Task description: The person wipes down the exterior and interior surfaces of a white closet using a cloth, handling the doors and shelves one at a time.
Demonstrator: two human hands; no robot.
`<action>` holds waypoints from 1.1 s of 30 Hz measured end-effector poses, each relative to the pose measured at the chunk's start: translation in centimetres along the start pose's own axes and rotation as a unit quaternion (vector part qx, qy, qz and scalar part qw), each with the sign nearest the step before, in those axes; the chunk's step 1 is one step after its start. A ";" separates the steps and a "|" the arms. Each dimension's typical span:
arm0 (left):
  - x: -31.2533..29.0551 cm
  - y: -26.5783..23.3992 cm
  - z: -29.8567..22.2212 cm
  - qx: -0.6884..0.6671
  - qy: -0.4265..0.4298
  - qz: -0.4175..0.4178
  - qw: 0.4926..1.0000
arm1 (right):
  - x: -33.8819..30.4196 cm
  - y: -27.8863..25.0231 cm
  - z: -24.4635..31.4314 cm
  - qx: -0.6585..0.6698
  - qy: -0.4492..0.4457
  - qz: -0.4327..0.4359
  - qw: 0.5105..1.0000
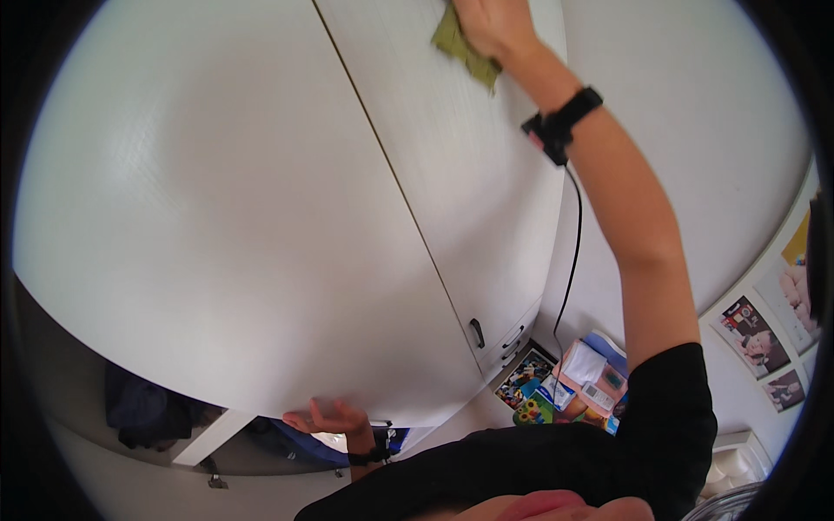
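My right hand (pixel 499 24) is raised high, pressing an olive-green cloth (pixel 465 54) to the narrow white cabinet door (pixel 452 165). The upper frame edge cuts off part of this hand, and it covers some of the cloth. Low down, my left hand (pixel 328 418) is at the free edge of the wide white cabinet door (pixel 234 217), which stands swung open. Its thumb and fingers are bent about that edge. A black strap with a small device (pixel 556 130) sits on my right wrist, and a black cable hangs from it.
Dark clothes (pixel 148 408) are visible behind the wide door's edge. Below the narrow door are black handles (pixel 477 333). Books, packets and a light-coloured remote (pixel 598 396) lie in a pile at lower right. Framed photos (pixel 751 334) hang on the right wall.
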State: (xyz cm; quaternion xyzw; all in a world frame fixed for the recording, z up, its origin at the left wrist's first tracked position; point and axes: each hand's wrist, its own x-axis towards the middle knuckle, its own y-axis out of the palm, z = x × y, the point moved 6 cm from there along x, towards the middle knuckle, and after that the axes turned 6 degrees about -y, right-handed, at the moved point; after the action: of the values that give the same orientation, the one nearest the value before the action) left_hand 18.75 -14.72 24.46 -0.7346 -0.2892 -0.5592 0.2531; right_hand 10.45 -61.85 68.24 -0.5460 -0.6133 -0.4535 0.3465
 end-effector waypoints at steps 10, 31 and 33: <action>0.8 -0.9 -0.9 0.030 -0.022 0.024 0.999 | -13.7 -1.0 2.1 0.040 0.199 -0.013 0.979; -29.7 -37.5 4.1 0.058 -0.425 0.510 0.746 | -47.1 -35.5 47.4 0.465 0.527 0.606 0.372; -28.5 -43.9 8.7 0.186 -0.490 0.395 0.754 | -46.2 -36.5 48.3 0.464 0.522 0.621 0.355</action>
State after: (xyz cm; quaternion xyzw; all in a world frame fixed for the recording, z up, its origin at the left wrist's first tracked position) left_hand -12.37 18.18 -3.16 -0.8955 -0.1560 0.0921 0.4065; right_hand -14.51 -32.87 2.46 -0.1772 0.0916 0.0539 0.9784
